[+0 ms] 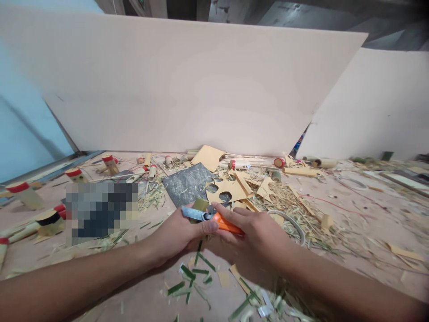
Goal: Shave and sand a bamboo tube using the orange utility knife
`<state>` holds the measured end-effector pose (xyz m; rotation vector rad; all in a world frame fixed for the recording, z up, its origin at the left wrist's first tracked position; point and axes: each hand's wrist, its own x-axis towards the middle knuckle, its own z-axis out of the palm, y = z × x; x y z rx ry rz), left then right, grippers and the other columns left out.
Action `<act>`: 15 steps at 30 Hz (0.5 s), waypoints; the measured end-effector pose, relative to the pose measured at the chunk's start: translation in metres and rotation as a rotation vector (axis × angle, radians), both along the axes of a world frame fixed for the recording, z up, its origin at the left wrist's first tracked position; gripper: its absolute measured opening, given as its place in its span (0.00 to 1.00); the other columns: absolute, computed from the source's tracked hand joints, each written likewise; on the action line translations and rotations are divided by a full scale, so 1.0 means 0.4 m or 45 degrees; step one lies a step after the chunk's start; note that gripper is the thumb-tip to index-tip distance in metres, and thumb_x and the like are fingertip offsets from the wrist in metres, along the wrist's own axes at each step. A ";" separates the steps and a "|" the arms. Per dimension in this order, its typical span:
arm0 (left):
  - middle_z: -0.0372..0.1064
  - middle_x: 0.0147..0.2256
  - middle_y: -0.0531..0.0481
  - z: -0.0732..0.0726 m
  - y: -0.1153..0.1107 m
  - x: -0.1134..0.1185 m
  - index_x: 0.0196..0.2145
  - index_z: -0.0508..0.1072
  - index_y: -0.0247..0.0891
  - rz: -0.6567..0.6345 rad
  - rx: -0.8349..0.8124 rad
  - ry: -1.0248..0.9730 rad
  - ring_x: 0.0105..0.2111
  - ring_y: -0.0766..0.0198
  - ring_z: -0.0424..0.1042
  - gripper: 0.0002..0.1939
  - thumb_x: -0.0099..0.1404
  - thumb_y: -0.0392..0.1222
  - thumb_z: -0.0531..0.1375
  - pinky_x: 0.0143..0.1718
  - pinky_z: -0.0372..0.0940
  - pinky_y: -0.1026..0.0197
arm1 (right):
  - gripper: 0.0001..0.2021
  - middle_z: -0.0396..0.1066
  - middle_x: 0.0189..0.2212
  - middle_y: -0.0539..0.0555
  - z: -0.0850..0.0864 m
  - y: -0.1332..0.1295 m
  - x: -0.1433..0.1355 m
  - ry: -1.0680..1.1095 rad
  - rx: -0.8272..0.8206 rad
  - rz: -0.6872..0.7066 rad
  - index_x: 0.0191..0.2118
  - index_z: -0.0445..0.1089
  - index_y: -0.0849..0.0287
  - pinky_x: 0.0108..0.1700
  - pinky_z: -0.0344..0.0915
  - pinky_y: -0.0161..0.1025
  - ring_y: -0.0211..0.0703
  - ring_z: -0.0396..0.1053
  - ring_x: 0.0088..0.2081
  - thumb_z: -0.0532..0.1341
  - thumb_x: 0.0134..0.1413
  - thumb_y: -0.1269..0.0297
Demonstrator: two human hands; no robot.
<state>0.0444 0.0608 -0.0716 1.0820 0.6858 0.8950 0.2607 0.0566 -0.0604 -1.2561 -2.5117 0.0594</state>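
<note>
An orange utility knife (pixel 228 224) is gripped in my right hand (pixel 259 230), its metal blade pointing left. Behind the blade shows a short olive-green bamboo piece (pixel 201 205), which my left hand (pixel 174 236) holds with its fingers wrapped round it. My left thumb rests by the front end of the knife handle. The blade lies across the bamboo; how deep it bites I cannot tell. The lower part of the bamboo is hidden by my hands. Green bamboo strips (pixel 192 271) are scattered on the work surface below.
A dark grey sheet (pixel 189 183) and yellow card with cut-out holes (pixel 231 187) lie just beyond my hands. Red-topped bamboo tubes (pixel 110 164) stand at the left. Shavings (pixel 288 201) and a roll of tape (pixel 296 226) lie to the right. A large pale board (pixel 201 85) rises behind.
</note>
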 end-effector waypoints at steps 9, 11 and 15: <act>0.50 0.19 0.63 -0.018 -0.005 0.004 0.31 0.62 0.42 0.158 0.034 0.316 0.17 0.72 0.46 0.25 0.65 0.64 0.65 0.16 0.42 0.66 | 0.21 0.80 0.40 0.59 0.030 0.037 0.001 0.082 0.064 -0.324 0.60 0.68 0.59 0.33 0.62 0.38 0.50 0.76 0.34 0.54 0.73 0.51; 0.53 0.23 0.61 -0.017 -0.023 0.006 0.36 0.64 0.41 0.124 0.081 0.280 0.19 0.72 0.48 0.22 0.68 0.62 0.64 0.19 0.46 0.67 | 0.18 0.79 0.38 0.57 0.036 0.047 0.013 0.115 0.044 -0.312 0.52 0.70 0.57 0.33 0.59 0.38 0.48 0.74 0.33 0.53 0.73 0.50; 0.54 0.30 0.58 -0.009 -0.049 -0.001 0.42 0.65 0.42 0.004 0.278 0.288 0.26 0.69 0.52 0.17 0.72 0.58 0.61 0.26 0.52 0.67 | 0.16 0.76 0.34 0.54 0.043 0.048 0.022 0.175 0.026 -0.272 0.44 0.68 0.55 0.32 0.55 0.38 0.45 0.70 0.30 0.52 0.73 0.49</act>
